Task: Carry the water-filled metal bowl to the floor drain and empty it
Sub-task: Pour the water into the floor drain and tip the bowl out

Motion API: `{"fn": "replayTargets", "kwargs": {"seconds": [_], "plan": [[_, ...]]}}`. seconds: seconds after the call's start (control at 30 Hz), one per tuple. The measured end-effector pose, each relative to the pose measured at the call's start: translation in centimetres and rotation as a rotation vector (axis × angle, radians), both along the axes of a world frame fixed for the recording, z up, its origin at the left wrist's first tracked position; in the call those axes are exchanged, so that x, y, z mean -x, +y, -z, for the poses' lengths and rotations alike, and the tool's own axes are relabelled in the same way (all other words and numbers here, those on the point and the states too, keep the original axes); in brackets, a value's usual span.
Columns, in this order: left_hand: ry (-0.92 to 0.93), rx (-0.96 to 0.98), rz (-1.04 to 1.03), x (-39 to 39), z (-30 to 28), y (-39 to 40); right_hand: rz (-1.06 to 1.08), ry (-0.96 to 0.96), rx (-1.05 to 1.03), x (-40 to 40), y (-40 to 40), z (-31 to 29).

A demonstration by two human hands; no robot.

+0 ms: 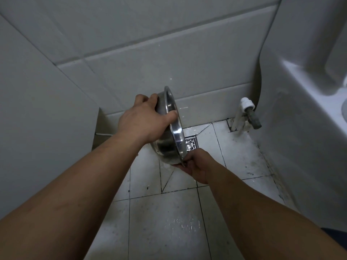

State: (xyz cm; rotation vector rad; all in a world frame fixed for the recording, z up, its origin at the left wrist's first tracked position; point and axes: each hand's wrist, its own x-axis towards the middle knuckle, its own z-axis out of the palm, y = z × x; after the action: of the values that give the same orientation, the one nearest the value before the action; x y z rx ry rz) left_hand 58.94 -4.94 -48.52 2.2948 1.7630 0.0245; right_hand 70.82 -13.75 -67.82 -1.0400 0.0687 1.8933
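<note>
The shiny metal bowl [170, 128] is tipped nearly on its edge, its opening facing right toward the wall corner, just above the square metal floor drain [191, 143]. My left hand [146, 119] grips the upper rim and the bowl's back. My right hand [197, 166] holds the lower rim from below. The inside of the bowl is hidden, so I cannot tell whether water is in it. The floor tiles around the drain look wet.
A white pipe with a grey valve [246, 115] stands at the wall to the right of the drain. A large white appliance [304, 91] fills the right side. Tiled walls close in at the left and back.
</note>
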Motion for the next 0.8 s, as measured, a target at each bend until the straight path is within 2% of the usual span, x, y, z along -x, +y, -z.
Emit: {"fn": "replayTargets", "kwargs": {"seconds": [0.23,0.47,0.8], "plan": [[0.006,0.031,-0.002,-0.2,-1.0,1.0,-0.002,-0.016,-0.008,0.3,0.1,0.1],[-0.059,0.17,0.005,-0.4,-1.6,1.0,0.026,0.014,0.009,0.5,-0.4,-0.2],[-0.017,0.128,0.028,-1.8,-0.6,-0.3,0.035,0.068,0.009,0.1,-1.0,0.4]]}}
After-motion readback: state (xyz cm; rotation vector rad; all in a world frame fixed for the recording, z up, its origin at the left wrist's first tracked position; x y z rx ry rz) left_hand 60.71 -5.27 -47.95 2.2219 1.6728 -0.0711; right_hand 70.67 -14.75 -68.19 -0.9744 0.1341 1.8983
